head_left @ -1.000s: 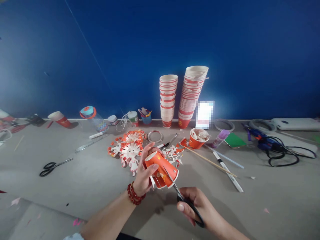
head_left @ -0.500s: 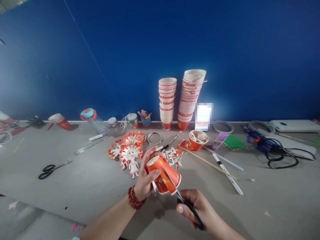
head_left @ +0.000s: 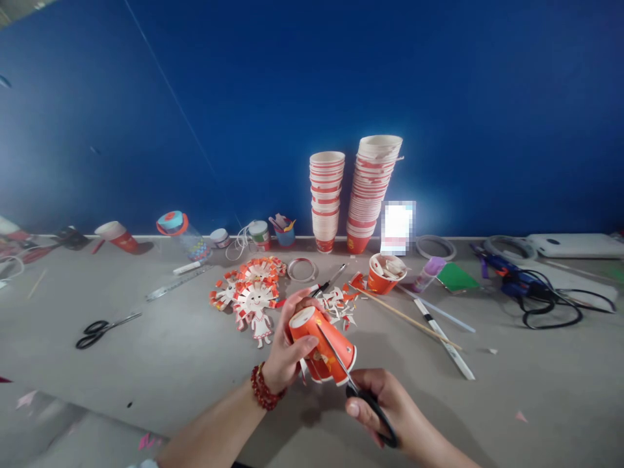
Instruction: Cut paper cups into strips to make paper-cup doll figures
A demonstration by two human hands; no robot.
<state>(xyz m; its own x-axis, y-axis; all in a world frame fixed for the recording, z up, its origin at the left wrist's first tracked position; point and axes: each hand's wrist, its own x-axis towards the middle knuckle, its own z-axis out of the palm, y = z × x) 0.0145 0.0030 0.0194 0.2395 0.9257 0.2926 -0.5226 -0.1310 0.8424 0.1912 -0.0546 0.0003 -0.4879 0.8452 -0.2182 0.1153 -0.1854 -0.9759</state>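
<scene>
On the far left of the desk (head_left: 185, 370), a spare pair of scissors (head_left: 96, 331) lies with its blades pointing right, well apart from your hands. Your left forearm slants up from the bottom edge, with a red bead bracelet (head_left: 266, 387) around the wrist, just below a cluster of paper figures (head_left: 256, 296). Your left hand (head_left: 287, 341) is curled around the orange paper cup (head_left: 324, 335), its thumb laid across the near side and its fingers wrapped behind. That cup is in the middle, held above the desk and tilted, its base toward the upper left and its rim toward the lower right, with slits running up from the rim. Paper scraps (head_left: 336, 302) lie just beyond it. The black-handled scissors (head_left: 373, 413) reach up and left to the cup, a blade lying along its wall; you cannot tell from here how far apart the blades stand. Your right hand (head_left: 383, 400) grips their handles, thumb on the near side, while the forearm runs off toward the lower right. Farther right, a wooden stick (head_left: 414, 316) and a white strip (head_left: 446, 341) lie on the desk, apart from that hand.
</scene>
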